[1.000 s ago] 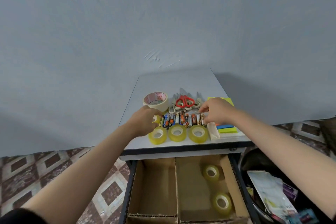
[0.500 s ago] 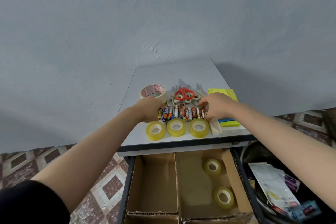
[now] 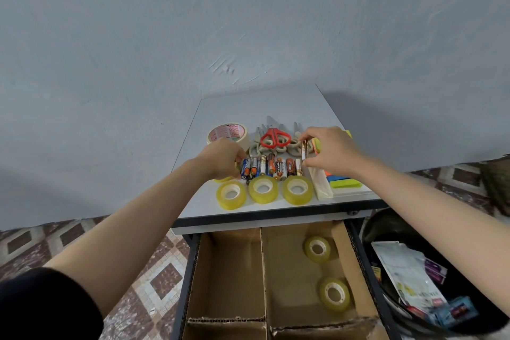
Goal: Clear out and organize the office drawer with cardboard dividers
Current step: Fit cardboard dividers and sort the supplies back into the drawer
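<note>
**Hands at the battery row**

I see the drawer (image 3: 188,284) open, with corrugated cardboard dividers (image 3: 263,270). The left hand (image 3: 220,160) curls at the battery row (image 3: 271,167), its grip hidden. The right hand (image 3: 331,152) pinches 1 slim battery (image 3: 304,149). 2 glossy tape rolls (image 3: 308,250) lie in the right compartment.

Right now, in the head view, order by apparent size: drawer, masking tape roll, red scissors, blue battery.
Largest: drawer
Then masking tape roll and red scissors, too alike to rank
Smallest: blue battery

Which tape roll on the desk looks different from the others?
The cream roll at the back left, beyond the left hand: opaque, with red print inside its core, whereas the front-row rolls are translucent yellow.
</note>
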Available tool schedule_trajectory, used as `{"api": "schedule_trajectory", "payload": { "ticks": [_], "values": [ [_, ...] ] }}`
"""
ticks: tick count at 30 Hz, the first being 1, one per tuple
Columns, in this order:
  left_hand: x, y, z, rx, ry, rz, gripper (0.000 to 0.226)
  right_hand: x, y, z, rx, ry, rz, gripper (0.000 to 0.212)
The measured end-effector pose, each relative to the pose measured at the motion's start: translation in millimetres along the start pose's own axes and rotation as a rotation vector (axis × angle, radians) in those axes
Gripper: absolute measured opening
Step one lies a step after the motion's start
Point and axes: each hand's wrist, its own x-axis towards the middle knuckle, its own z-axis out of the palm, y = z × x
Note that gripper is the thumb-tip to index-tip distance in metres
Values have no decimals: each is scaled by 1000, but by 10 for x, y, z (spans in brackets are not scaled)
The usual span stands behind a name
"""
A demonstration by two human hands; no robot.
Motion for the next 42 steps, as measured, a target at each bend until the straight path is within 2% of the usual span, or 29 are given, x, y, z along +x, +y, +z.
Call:
{"api": "schedule_trajectory", "payload": {
  "ticks": [3,8,16,20,24,27,32,34,38,42],
  "values": [
    [8,-12,29,78,0,-5,32,-55,-3,-31,39,8,-6,46],
    [-13,-12,31,107,20,-28,36,-168,3,-60,77,8,-6,46],
    [3,-42,18,46,-1,-72,41,-305,34,-103,172,19,-17,45],
    [-32,-64,46,-30,63,-77,46,-351,12,-107,213,20,-2,44],
    [-171,-83,7,-154,247,-45,48,-420,-95,-166,278,41,16,42],
    [-363,-97,-74,-251,375,-17,52,-530,-247,-245,422,18,64,36],
    [-942,52,-169,-608,487,-65,47,-888,-609,-291,1042,-147,293,26],
    [-1243,152,-128,-741,480,-94,41,-1074,-734,-218,1142,-221,341,26],
    [-1847,315,75,-943,358,-148,36,-1465,-916,-4,1172,-336,405,25],
    [-2374,395,354,-1015,227,-220,38,-1832,-1036,258,1194,-419,448,14]
  ]
}}
